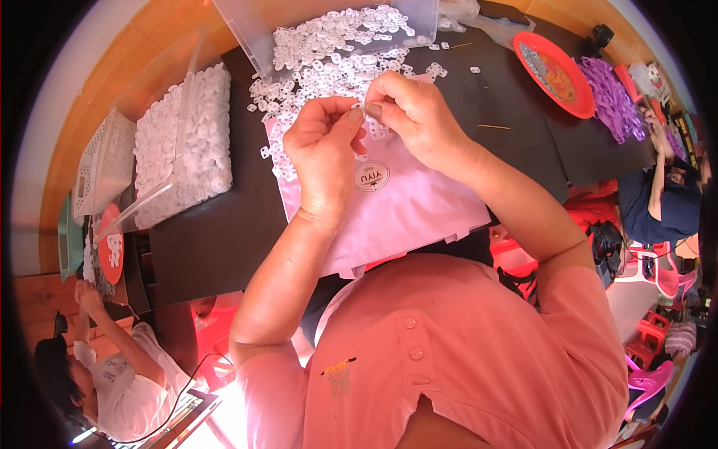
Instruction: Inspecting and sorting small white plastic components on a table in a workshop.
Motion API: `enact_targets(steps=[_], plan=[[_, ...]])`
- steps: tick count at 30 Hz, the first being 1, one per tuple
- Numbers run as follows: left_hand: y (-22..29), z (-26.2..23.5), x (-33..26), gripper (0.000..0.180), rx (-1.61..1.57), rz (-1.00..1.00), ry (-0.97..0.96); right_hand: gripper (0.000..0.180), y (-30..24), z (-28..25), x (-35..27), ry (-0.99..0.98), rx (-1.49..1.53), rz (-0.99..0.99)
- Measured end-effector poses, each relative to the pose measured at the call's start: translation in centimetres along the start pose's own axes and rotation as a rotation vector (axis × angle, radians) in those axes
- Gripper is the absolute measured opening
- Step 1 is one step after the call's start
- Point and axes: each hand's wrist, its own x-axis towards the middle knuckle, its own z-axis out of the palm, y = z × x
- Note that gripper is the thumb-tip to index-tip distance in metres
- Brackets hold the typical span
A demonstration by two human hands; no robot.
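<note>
My left hand (323, 146) and my right hand (410, 112) meet above a pale pink cloth (419, 202) on the black table (224, 232). Both pinch a small white plastic piece (365, 112) between thumb and fingertips; most of it is hidden by the fingers. Just beyond the hands lies a loose heap of white plastic pieces (329, 75), spilling from a tipped clear plastic bin (329, 30).
A clear tub of finished white parts (191, 142) sits at the left, a white basket (101, 161) beside it. A red plate (553, 71) and purple pieces (609, 97) lie at the right. Other people sit at lower left (112, 367) and at right (662, 198).
</note>
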Motion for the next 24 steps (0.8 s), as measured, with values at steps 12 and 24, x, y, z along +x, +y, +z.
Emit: enact_targets(steps=[12, 24], plan=[[-0.1, -0.3, 0.0, 0.011, 0.034, -0.027, -0.022, 0.007, -0.4, -0.1, -0.3, -0.044, 0.268, 0.288], [1.7, -0.4, 1.1, 0.01, 0.199, -0.1, -0.123, 0.008, -0.3, -0.8, 0.0, 0.071, 0.271, 0.25]])
